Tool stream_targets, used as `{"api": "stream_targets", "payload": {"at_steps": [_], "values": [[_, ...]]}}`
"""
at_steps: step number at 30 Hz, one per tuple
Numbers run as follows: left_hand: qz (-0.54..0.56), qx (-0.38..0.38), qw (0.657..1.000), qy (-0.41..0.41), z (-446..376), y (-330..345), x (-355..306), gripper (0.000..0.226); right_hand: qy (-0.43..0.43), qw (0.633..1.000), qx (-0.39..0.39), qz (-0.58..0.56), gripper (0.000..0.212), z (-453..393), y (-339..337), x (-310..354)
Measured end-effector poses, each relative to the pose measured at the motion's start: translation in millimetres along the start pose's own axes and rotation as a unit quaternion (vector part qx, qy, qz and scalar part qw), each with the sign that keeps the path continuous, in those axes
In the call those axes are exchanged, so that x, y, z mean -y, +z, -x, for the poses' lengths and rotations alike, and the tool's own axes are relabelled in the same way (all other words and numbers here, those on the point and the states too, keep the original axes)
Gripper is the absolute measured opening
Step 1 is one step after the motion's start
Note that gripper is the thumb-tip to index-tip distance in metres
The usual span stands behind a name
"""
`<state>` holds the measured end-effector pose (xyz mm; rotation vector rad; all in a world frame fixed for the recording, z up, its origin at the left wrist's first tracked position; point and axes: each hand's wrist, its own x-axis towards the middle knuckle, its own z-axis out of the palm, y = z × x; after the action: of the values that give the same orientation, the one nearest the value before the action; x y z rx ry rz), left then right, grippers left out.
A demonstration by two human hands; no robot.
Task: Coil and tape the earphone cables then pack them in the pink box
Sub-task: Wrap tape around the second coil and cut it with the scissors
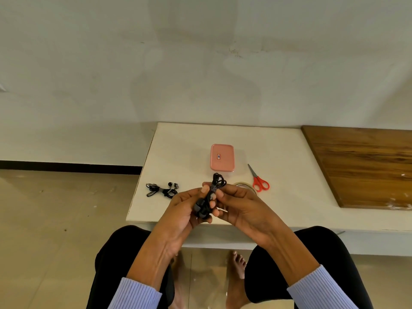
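Note:
Both hands hold one coiled black earphone cable [217,182] above the near edge of the white table [178,141]. My left hand [185,210] grips the lower end with the earbuds, and my right hand [238,205] pinches the middle of the bundle. Its loops stick up above my fingers. A second black earphone cable [161,189] lies bundled on the table to the left. The pink box [222,157] stands behind my hands with its lid on. A roll of clear tape [244,185] lies partly hidden behind my right hand.
Red-handled scissors [258,180] lie to the right of the tape. A wooden board [365,166] covers the right side of the table. The table's left edge drops to a tiled floor. My knees and bare feet are below the near edge.

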<state>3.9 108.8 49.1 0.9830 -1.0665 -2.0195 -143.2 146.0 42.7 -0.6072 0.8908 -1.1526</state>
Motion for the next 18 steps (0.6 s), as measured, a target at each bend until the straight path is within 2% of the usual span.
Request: {"api": "stream_targets", "payload": {"at_steps": [2,5,9,11,14,18], "values": [[0.009,0.018,1.0,-0.019,0,0,1,0.03,-0.003,1.0,0.008,-0.02,0.016,1,-1,0],[-0.014,0.024,0.999,-0.039,-1,0,3,0.03,-0.021,0.999,-0.003,0.03,0.016,0,-6,-2],[-0.144,-0.043,0.988,-0.023,-7,-6,9,0.028,-0.053,0.978,-0.116,0.165,0.01,0,-10,-3],[-0.161,-0.068,0.985,-0.004,-8,-10,8,0.028,-0.064,0.961,-0.153,0.221,0.009,0,-9,-3],[-0.175,-0.047,0.983,0.017,-7,-9,7,0.034,-0.075,0.948,-0.16,0.264,0.009,-1,-7,-4],[-0.165,-0.067,0.983,0.044,-8,-9,10,0.016,-0.058,0.958,-0.144,0.24,0.004,0,-9,-2]]}}
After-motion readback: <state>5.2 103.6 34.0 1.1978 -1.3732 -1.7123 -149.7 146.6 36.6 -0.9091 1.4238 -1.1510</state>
